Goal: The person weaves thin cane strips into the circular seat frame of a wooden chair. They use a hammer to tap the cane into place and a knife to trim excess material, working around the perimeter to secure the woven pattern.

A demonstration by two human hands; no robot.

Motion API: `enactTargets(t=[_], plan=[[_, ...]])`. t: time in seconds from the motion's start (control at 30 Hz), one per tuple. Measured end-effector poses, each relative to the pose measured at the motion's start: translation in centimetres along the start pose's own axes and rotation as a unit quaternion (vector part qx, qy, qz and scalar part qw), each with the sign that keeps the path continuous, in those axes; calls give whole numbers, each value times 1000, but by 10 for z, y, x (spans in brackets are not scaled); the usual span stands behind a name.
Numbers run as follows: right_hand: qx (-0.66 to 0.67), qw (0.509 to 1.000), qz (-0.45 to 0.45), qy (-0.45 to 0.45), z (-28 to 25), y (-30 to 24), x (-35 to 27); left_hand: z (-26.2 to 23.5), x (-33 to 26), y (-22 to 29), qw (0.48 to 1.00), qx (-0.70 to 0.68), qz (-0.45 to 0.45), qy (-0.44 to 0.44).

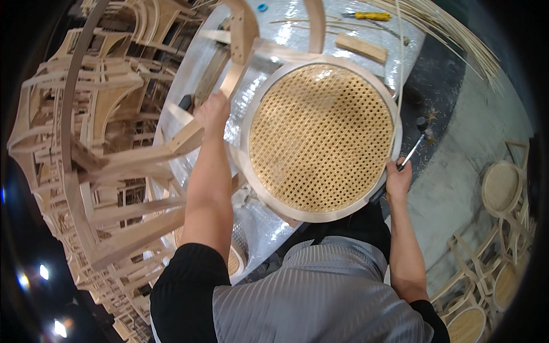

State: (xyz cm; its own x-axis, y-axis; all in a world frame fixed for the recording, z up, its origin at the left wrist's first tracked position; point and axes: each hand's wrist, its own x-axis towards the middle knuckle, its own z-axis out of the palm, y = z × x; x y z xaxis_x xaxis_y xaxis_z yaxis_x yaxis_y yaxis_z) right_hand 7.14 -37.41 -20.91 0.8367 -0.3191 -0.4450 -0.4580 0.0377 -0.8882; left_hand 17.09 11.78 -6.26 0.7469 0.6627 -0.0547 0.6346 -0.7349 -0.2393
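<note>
Head view, looking down. At the centre of the frame lies the round chair seat (321, 137), a pale wooden ring filled with honey-coloured woven cane, tilted slightly and resting on a table covered in shiny plastic sheeting (260, 226). My left hand (213, 112), left of centre, is closed around a pale wooden leg (233, 77) of the chair frame, which rises from the seat toward the top of the frame; my forearm runs down from it to my black sleeve at the lower left. My right hand (398, 180), right of centre, is pressed against the seat's lower right rim with the fingers curled together around a slim tool (410, 153), whose light metal shaft points up and to the right from my fist; I cannot tell what kind of tip it has. A thin cane strand (400, 68) runs from the top of the frame down along the right edge of the seat to that hand. In the upper part of the frame, on the sheeting, lie a small wooden block (361, 47) and a yellow-handled tool (372, 16), well apart from both hands. A bundle of loose cane strips (457, 34) fans across the upper right. The whole left side is filled with stacked unfinished chair frames (97, 137); finished cane-seated chairs (503, 194) stand at the right edge and lower right. My grey ribbed apron fills the bottom centre.
</note>
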Motion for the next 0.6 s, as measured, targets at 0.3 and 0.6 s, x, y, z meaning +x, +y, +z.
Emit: enactTargets(t=[0.3,0.6], plan=[[91,995,-28,38,17,17,-3,-20,19,3,990,-91,-59,-93],[143,989,-29,20,21,13,-27,-27,28,6,993,-93,-25,-68]])
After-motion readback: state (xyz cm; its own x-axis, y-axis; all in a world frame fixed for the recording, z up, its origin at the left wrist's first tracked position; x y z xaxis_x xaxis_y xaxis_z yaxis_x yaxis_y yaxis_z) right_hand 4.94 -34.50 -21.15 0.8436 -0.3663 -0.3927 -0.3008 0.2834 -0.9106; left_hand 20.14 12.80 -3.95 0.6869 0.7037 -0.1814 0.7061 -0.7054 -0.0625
